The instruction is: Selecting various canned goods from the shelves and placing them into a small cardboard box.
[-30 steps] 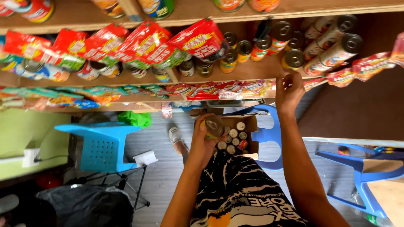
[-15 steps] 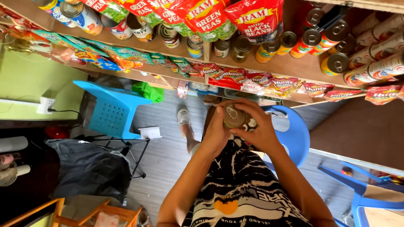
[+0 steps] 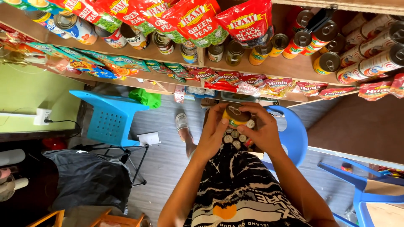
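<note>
Both my forearms reach straight out ahead of me, elbows tucked near my body, wrists drawn close together. My left hand curls inward, thumb up top and fingers wrapped round from the left side. My right hand mirrors it from the other side, fingers bent and spread, its back toward me. The fingertips of the two hands seem to nearly meet, though I can't quite tell if they touch.

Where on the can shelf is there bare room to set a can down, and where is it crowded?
Bare wood shows on the shelf between the small jars and the red-labelled cans. Left of the jars, cans and hanging pouches crowd it.
</note>
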